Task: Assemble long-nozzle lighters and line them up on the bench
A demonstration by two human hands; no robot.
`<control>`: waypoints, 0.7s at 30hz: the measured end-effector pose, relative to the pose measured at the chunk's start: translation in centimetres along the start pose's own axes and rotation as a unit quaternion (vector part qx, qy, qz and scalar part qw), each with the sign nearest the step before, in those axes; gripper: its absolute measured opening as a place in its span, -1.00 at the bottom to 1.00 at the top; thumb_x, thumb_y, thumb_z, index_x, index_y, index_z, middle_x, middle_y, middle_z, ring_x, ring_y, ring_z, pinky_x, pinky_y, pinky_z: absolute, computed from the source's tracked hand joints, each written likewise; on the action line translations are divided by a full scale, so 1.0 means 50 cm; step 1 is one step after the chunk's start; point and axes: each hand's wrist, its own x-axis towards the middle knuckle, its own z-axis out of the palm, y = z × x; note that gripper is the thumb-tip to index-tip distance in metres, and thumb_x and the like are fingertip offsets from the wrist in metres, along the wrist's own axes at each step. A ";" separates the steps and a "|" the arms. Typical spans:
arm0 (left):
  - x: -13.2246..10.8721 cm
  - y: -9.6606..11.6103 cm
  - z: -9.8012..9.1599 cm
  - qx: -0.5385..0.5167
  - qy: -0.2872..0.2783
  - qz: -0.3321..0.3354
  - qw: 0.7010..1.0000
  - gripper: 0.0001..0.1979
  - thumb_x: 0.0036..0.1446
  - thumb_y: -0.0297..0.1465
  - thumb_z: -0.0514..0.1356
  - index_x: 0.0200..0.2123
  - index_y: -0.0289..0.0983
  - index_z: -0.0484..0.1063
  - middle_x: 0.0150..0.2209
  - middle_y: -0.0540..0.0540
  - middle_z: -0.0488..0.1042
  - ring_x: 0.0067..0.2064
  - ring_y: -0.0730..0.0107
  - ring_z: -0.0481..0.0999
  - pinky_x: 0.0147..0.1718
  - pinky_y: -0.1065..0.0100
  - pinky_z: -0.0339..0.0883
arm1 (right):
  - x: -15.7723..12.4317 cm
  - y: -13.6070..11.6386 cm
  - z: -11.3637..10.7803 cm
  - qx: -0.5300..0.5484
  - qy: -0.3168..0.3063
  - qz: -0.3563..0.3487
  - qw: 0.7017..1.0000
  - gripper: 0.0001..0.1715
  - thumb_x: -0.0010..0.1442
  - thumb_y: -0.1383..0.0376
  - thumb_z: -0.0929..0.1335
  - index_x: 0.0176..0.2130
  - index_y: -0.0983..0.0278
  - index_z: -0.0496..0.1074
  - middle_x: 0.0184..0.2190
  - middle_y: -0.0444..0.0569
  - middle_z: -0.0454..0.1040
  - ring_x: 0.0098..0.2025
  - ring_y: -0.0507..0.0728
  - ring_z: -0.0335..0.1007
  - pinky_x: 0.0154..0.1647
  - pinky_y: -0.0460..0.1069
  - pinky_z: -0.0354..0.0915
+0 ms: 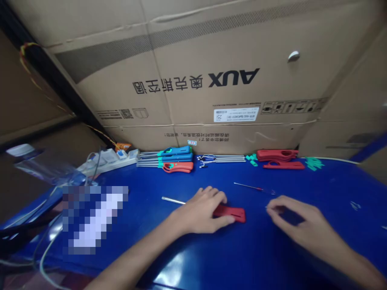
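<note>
My left hand (201,211) is wrapped round a red long-nosed lighter (237,213), which lies on the blue table. The lighter's metal tube (173,200) sticks out to the left past my hand, and the fingers hide the middle of the body. My right hand (302,221) hovers to the right, thumb and forefinger pinched together. A tiny pale tip shows at the pinch, too small to name. Just beyond the right hand lies a thin screwdriver (248,186) with a clear and red handle.
Along the back lie assembled blue lighters (181,151) and an orange one (179,167), metal tubes with wires (229,159), green pieces (251,159), red lighter bodies (276,155) and green triggers (314,163). A bottle (45,165) and power strip (104,163) stand left. Cardboard (187,52) walls the back.
</note>
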 end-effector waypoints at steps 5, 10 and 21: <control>-0.036 -0.079 -0.022 0.027 -0.078 -0.024 0.996 -0.53 -0.04 -0.33 0.36 -0.04 -0.15 0.32 0.01 -0.10 0.36 0.04 0.03 0.37 0.01 0.06 0.25 | -0.054 0.113 -0.174 -0.190 0.070 0.169 0.965 -0.78 0.02 0.14 0.31 -0.46 0.21 0.46 -0.48 0.01 0.53 -0.47 0.13 0.45 -0.42 -0.01 0.31; -0.014 -0.112 -0.004 0.002 -0.086 -0.001 0.996 -0.94 0.19 -0.43 0.12 -0.26 -0.20 0.38 -0.17 -0.06 0.40 -0.19 0.29 0.45 -0.19 0.32 0.29 | -0.089 0.207 -0.285 -0.292 0.060 0.237 0.925 -0.75 0.03 0.14 0.27 -0.46 0.23 0.45 -0.44 0.09 0.54 -0.46 0.17 0.44 -0.37 0.05 0.31; 0.016 -0.080 0.021 -0.007 -0.089 0.014 0.996 -0.77 0.35 -0.30 -0.04 -0.21 -0.17 0.40 -0.16 -0.08 0.42 -0.20 0.28 0.46 -0.20 0.33 0.27 | -0.086 0.318 -0.263 -0.269 0.015 0.227 0.936 -0.76 -0.01 0.13 0.27 -0.47 0.20 0.45 -0.44 0.03 0.52 -0.42 0.19 0.46 -0.33 0.07 0.36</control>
